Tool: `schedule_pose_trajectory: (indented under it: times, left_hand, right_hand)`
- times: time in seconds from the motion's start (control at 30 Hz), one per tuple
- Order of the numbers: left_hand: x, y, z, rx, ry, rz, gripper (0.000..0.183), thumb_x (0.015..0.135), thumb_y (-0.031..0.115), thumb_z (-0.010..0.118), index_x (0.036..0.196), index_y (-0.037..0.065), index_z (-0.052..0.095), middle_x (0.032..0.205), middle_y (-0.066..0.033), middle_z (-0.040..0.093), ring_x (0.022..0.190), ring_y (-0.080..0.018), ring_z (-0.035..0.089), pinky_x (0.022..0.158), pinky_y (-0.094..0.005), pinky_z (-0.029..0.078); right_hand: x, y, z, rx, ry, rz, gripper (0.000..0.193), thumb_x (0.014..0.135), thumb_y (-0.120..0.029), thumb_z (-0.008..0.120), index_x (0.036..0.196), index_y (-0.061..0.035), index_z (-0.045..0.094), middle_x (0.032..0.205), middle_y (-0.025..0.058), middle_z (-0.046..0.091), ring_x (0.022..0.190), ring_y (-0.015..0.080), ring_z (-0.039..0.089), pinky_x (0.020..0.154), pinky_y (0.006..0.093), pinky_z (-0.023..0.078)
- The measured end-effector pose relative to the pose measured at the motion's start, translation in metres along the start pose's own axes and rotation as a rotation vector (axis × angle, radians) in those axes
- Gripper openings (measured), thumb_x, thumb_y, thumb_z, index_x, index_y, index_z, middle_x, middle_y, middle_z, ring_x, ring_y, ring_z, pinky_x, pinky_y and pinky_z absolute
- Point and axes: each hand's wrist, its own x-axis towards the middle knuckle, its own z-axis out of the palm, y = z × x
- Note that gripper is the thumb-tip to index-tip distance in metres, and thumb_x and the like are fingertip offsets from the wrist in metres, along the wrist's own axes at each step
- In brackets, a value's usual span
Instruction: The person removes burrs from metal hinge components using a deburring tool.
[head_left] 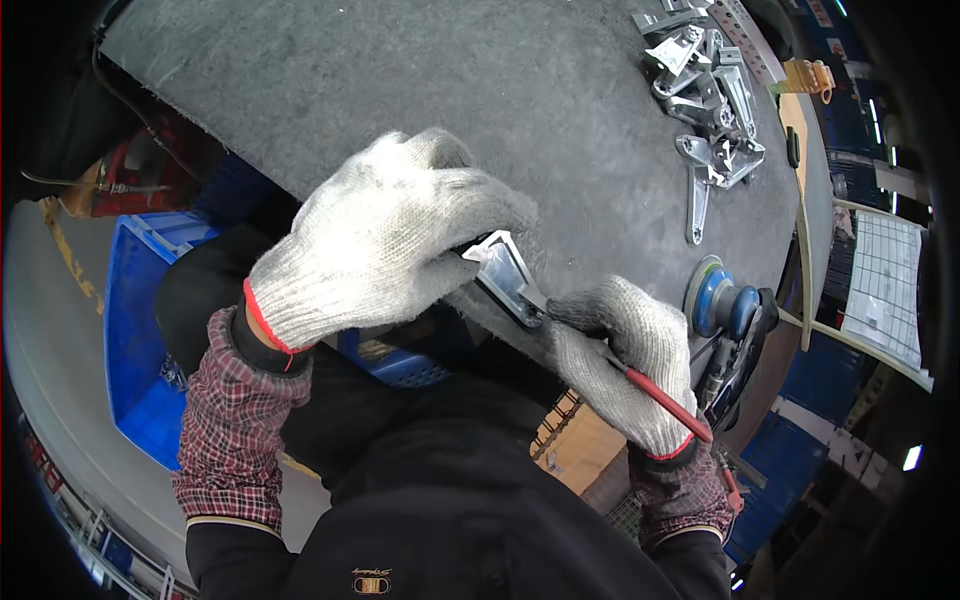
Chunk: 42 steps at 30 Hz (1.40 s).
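Observation:
My left hand [375,235], in a white knit glove with a red cuff, is closed on one end of a shiny cast metal bracket [506,274]. The bracket is tilted just above the near edge of the table. In my gloved right hand [632,350] is a slim red-handled tool [664,402], its handle pointing back toward my wrist. A thin metal tip shows beyond the right fingers, against the lower end of the bracket. Most of the tool's shaft is hidden by the glove, so its exact kind does not show.
Several similar metal castings [712,95] lie piled at the far right of the grey table [400,75]. A blue round sander [722,303] rests near the table's right side. To the left, lower down, stands a blue bin [135,350]. A wooden box [580,445] sits below the table edge.

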Motion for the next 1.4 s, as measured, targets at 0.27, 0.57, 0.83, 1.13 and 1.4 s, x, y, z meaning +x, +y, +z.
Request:
schedule_pose_trajectory:
  times: [0.27, 0.57, 0.83, 1.13, 1.4]
  left_hand:
    - [-0.001, 0.001, 0.0, 0.02, -0.006, -0.017, 0.046, 0.087, 0.022, 0.089, 0.132, 0.022, 0.082, 0.125, -0.0033, 0.081, 0.126, -0.0311, 0.07, 0.11, -0.0488, 0.056]
    - [0.002, 0.003, -0.005, 0.039, -0.027, 0.057, 0.057, 0.07, 0.029, 0.096, 0.125, 0.019, 0.083, 0.121, -0.0004, 0.08, 0.124, -0.031, 0.068, 0.107, -0.0476, 0.058]
    - [-0.004, 0.051, 0.045, 0.237, 0.207, 0.057, 0.071, 0.061, 0.03, 0.101, 0.127, 0.016, 0.077, 0.121, -0.0042, 0.07, 0.113, -0.0303, 0.068, 0.096, -0.0462, 0.058]
    - [0.007, 0.05, 0.058, 0.198, 0.205, 0.009, 0.044, 0.066, 0.02, 0.097, 0.104, 0.016, 0.075, 0.109, -0.0029, 0.067, 0.099, -0.0277, 0.068, 0.084, -0.0439, 0.057]
    - [0.007, 0.049, 0.056, 0.195, 0.214, 0.031, 0.041, 0.065, 0.019, 0.097, 0.1, 0.015, 0.075, 0.106, -0.0026, 0.067, 0.096, -0.0277, 0.068, 0.079, -0.0447, 0.057]
  right_hand:
    - [-0.001, -0.004, -0.004, -0.02, -0.038, 0.002, 0.018, 0.09, -0.006, 0.086, 0.106, -0.0026, 0.079, 0.085, 0.0145, 0.072, 0.073, 0.0326, 0.077, 0.067, 0.0386, 0.06]
    - [-0.028, 0.004, -0.011, 0.184, 0.115, 0.307, 0.024, 0.093, -0.003, 0.085, 0.116, 0.0001, 0.08, 0.099, 0.0128, 0.082, 0.084, 0.0178, 0.081, 0.074, 0.0322, 0.063]
    - [-0.033, 0.023, -0.004, 0.174, 0.191, 0.202, 0.026, 0.096, -0.005, 0.085, 0.121, -0.0005, 0.08, 0.101, 0.0128, 0.083, 0.091, 0.021, 0.083, 0.081, 0.0342, 0.065]
    - [-0.016, 0.032, -0.009, 0.085, 0.081, 0.048, 0.025, 0.092, -0.005, 0.085, 0.117, -0.0047, 0.079, 0.097, 0.0138, 0.079, 0.084, 0.0313, 0.082, 0.075, 0.038, 0.064]
    - [-0.009, 0.02, -0.017, 0.073, 0.065, 0.064, 0.022, 0.092, -0.007, 0.085, 0.114, -0.0046, 0.08, 0.095, 0.013, 0.078, 0.08, 0.0326, 0.08, 0.074, 0.039, 0.064]
